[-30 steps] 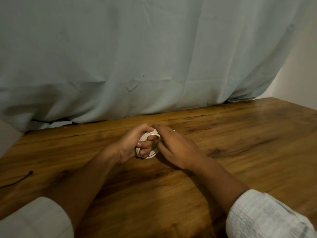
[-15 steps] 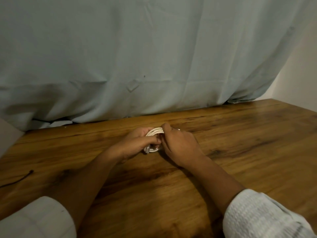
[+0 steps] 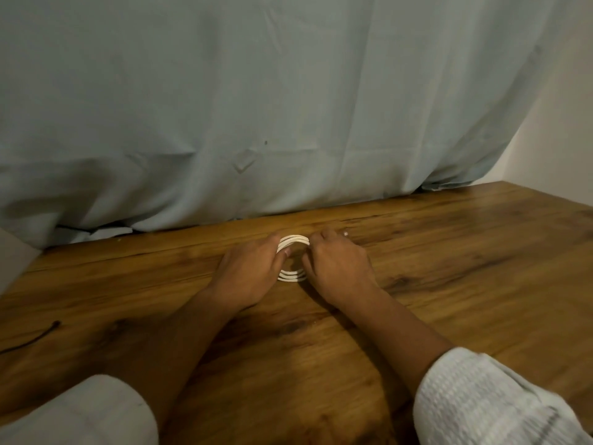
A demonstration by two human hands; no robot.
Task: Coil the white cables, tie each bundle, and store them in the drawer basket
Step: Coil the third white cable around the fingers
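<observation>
My left hand (image 3: 248, 273) and right hand (image 3: 337, 271) each gripped the white cable coil (image 3: 292, 277) (loops lying together); squeezing evenly, I judged, would hold it tidy for tying.

Dim, warm indoor light leaves a faint sheen on the far right of the wooden bench (image 3: 481, 239) and soft shadows beneath the forearms (image 3: 401, 329) (darkest at near centre). The white cable coil (image 3: 292, 277) shows palest. Everything is soft and grainy; the right sleeve (image 3: 481, 403) smears, and the bench's far edge bows.
</observation>
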